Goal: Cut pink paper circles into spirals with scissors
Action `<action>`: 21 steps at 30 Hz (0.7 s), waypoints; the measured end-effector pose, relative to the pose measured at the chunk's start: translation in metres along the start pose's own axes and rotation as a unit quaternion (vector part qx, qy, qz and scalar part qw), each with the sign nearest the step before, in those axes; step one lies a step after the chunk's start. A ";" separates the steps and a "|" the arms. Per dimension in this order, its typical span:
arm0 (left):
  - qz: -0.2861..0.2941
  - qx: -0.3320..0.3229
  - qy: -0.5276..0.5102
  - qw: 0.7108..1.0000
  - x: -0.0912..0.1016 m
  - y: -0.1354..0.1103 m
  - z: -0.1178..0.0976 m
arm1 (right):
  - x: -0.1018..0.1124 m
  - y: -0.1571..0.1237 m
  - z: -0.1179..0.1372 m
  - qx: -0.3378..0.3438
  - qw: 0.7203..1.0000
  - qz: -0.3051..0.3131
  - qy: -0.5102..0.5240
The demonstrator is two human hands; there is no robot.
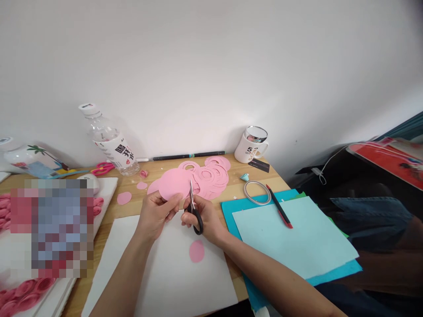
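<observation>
My left hand (155, 212) pinches the lower edge of a pink paper disc (173, 182) and holds it up over the desk. My right hand (204, 216) grips black-handled scissors (194, 207), whose blades point up into the disc's right edge. Behind the disc lies a pile of pink paper rings and circles (213, 176). A small pink oval cut-out (196, 251) rests on the white sheet (172, 273) below my hands.
Light blue and teal paper sheets (297, 237) lie at the right with a red-and-black pen (279, 206) and a tape ring (257, 192). A white mug (251, 147), tilted water bottle (110, 141), black pen (188, 156), pink scissors (102, 167) and pink paper roses (23, 299) surround them.
</observation>
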State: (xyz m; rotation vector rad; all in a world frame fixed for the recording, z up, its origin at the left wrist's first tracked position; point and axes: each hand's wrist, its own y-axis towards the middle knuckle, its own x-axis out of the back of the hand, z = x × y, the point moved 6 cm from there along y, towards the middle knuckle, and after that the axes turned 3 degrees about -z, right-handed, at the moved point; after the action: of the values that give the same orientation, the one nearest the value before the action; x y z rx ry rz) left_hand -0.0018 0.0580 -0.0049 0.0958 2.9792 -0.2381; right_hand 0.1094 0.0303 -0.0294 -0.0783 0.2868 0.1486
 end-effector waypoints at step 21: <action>0.004 0.006 0.039 0.999 -0.004 -0.003 0.000 | -0.002 0.001 0.001 0.027 0.999 0.023 -0.004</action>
State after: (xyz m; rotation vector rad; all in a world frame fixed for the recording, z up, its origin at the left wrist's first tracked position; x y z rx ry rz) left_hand 0.0022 0.0549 -0.0033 0.1207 3.0540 -0.2569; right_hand 0.1076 0.0314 -0.0276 -0.0179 0.2840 0.1864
